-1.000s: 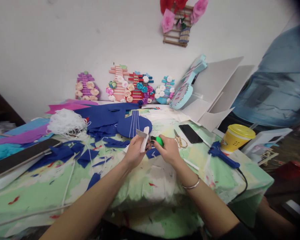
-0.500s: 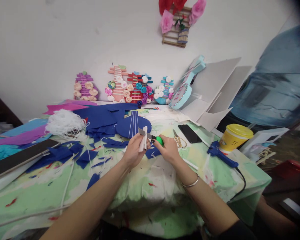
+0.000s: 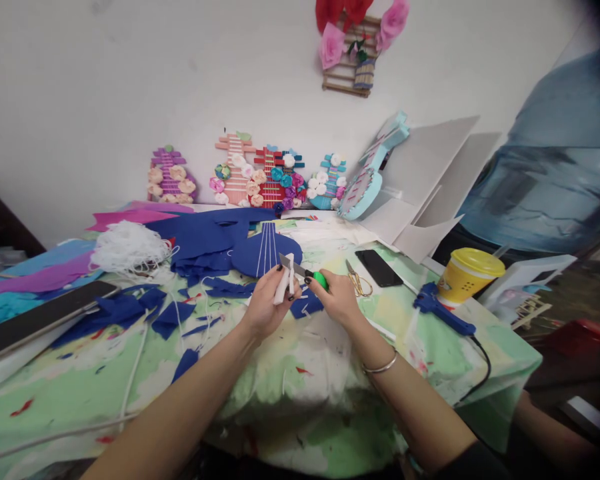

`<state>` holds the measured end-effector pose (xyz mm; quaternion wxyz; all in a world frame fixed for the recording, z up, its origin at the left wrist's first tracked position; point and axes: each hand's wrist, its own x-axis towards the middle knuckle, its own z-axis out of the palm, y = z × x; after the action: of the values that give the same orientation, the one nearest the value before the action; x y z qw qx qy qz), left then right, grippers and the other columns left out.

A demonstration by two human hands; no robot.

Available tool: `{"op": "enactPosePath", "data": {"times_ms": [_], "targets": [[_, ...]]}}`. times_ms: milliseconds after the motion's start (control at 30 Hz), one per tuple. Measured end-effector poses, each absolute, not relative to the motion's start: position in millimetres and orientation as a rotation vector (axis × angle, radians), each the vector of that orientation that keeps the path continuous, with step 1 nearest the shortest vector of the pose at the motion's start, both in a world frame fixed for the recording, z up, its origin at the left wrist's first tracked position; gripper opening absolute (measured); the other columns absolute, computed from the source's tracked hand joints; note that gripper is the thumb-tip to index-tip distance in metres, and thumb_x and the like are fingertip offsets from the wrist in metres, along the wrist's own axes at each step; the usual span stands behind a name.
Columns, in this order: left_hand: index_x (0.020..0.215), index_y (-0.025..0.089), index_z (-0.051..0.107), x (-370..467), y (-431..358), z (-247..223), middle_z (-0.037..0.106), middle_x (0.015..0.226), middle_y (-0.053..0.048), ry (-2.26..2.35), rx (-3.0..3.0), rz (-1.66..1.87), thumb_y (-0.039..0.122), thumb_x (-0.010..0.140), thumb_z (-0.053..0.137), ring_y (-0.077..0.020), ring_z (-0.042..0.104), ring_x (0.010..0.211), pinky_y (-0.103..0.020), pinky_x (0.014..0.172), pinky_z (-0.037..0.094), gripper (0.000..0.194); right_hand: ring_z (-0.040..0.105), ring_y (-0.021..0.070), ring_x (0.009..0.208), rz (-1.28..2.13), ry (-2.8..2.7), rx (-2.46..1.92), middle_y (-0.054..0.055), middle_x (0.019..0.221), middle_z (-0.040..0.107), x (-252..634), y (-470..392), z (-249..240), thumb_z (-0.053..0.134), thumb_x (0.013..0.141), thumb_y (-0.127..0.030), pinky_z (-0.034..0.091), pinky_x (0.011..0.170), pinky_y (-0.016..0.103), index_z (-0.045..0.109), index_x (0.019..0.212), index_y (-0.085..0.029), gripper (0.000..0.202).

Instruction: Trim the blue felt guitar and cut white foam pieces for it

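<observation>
Between the fingers of my left hand (image 3: 264, 305) is a small white strip (image 3: 283, 288), perhaps folded paper or foam board. My right hand (image 3: 341, 297) grips a knife (image 3: 321, 279) by its green and black handle. Its grey blade reaches left across the top of the white strip, touching or nearly touching it. Just beyond my hands lies a blue, round-bodied guitar shape (image 3: 246, 255) with white strings. Under and between my hands a blue scrap (image 3: 305, 305) lies on the table. Gold-handled scissors (image 3: 361, 285) rest right of my right hand.
A black phone (image 3: 379, 268), a blue glue gun (image 3: 445, 313) and a yellow-lidded cup (image 3: 473, 273) stand to the right. White string (image 3: 130, 247), blue cloth (image 3: 200, 233) and a tablet-like device (image 3: 40, 320) lie left. Decorated small guitars (image 3: 270, 177) line the wall.
The white strip has tilted slightly in my left hand, and my left fingers have shifted around it. The knife stays at its upper part, with my right hand nearly unmoved.
</observation>
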<state>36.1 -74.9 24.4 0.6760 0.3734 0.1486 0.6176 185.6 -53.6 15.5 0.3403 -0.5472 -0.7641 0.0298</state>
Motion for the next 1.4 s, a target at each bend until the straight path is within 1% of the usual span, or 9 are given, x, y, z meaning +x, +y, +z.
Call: {"op": "enactPosePath", "data": {"times_ms": [100,233,333,567,700,900,1167,1400], "targets": [[0.066,0.014,0.049,34.1,-74.1,24.9,0.043,0.055,0.002,0.357,0.837,1.388,0.020,0.083,0.053,-0.0069,0.039,0.050,-0.021,0.050,0.036,0.019,0.045,0.0127,0.054,0.102,-1.991,-1.422,0.000,0.053,0.047,186.6,-51.6,14.1,0.041,0.084,-0.052,0.024,0.054,0.023,0.051,0.066,-0.018,0.039],[0.072,0.014,0.052,37.0,-73.7,18.8,0.047,0.057,0.002,0.438,0.871,1.363,0.021,0.081,0.056,-0.0076,0.043,0.051,-0.021,0.050,0.036,0.012,0.047,0.0131,0.055,0.099,-1.991,-1.385,0.000,0.054,0.048,184.1,-53.9,14.3,0.040,0.084,-0.051,0.025,0.055,0.023,0.051,0.067,-0.018,0.038],[0.074,0.014,0.053,41.2,-75.8,16.8,0.048,0.059,0.002,0.473,0.883,1.340,0.022,0.081,0.057,-0.0076,0.043,0.051,-0.022,0.050,0.036,0.012,0.046,0.0129,0.055,0.101,-1.983,-1.354,0.000,0.054,0.048,182.3,-56.1,15.2,0.041,0.084,-0.049,0.025,0.055,0.023,0.050,0.066,-0.018,0.037],[0.068,0.015,0.047,39.0,-79.0,23.7,0.043,0.058,0.002,0.365,0.861,1.368,0.019,0.082,0.054,-0.0074,0.041,0.051,-0.022,0.049,0.033,0.017,0.044,0.0116,0.053,0.143,-1.969,-1.364,-0.002,0.053,0.045,186.2,-51.9,13.0,0.041,0.084,-0.050,0.025,0.055,0.023,0.047,0.064,-0.018,0.038],[0.068,0.015,0.045,37.0,-76.8,22.3,0.040,0.057,0.003,0.350,0.869,1.348,0.020,0.083,0.054,-0.0071,0.039,0.050,-0.022,0.049,0.033,0.018,0.043,0.0113,0.053,0.144,-1.967,-1.381,-0.002,0.053,0.044,186.9,-50.8,13.0,0.042,0.084,-0.050,0.024,0.054,0.023,0.047,0.064,-0.018,0.038],[0.069,0.015,0.045,41.2,-77.4,18.8,0.042,0.057,0.003,0.408,0.909,1.304,0.020,0.083,0.054,-0.0072,0.038,0.049,-0.022,0.048,0.031,0.017,0.042,0.0112,0.053,0.135,-1.959,-1.321,-0.002,0.053,0.044,184.5,-53.7,13.9,0.040,0.084,-0.048,0.025,0.054,0.023,0.047,0.064,-0.018,0.036],[0.066,0.016,0.042,36.0,-81.0,29.0,0.038,0.056,0.004,0.345,0.890,1.363,0.021,0.083,0.053,-0.0081,0.038,0.050,-0.023,0.050,0.032,0.020,0.040,0.0106,0.053,0.204,-1.890,-1.399,-0.003,0.052,0.043,190.3,-46.0,11.7,0.041,0.084,-0.054,0.024,0.053,0.023,0.046,0.060,-0.018,0.044],[0.067,0.017,0.041,36.8,-80.3,26.5,0.041,0.056,0.004,0.370,0.954,1.347,0.025,0.083,0.054,-0.0075,0.040,0.049,-0.023,0.050,0.033,0.021,0.037,0.0111,0.051,0.173,-1.791,-1.464,-0.003,0.050,0.041,191.0,-43.5,13.3,0.040,0.083,-0.056,0.023,0.052,0.024,0.045,0.057,-0.019,0.046]]}}
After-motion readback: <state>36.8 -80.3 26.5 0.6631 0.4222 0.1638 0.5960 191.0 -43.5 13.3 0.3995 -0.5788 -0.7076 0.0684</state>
